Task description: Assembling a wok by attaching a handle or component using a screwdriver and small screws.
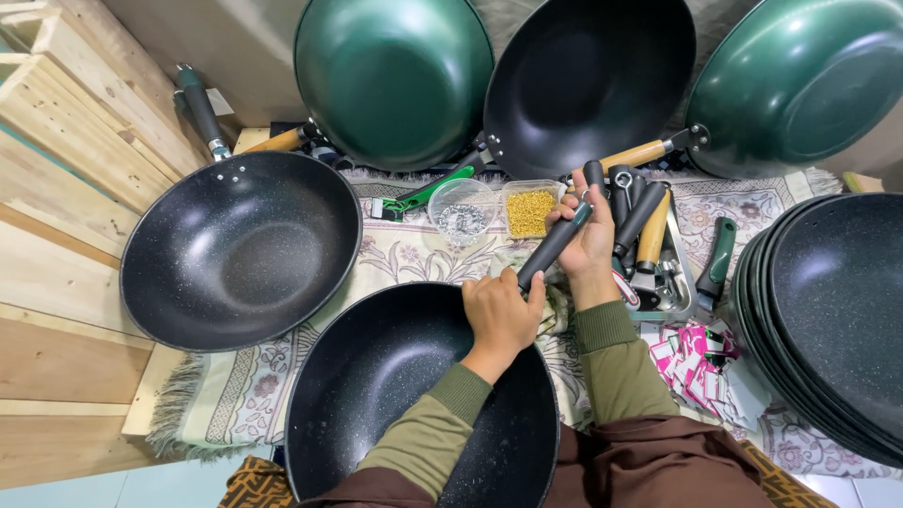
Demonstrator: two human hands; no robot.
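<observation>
Long black plastic handle (555,243) at rim of speckled black wok (414,395) near patterned mat's (414,249) front edge, pinched by right hand (588,235); left hand (501,315) closed at its base. Could slip sideways if misaligned.

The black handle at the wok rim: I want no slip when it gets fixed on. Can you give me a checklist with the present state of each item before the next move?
1. Left hand steadies the wok at its rim: ok.
2. Right hand grips the handle: ok.
3. Handle end meets the rim: ok.
4. Screw in place: cannot tell, hidden by the left hand.
5. Tubs of small parts within reach: ok.
</observation>
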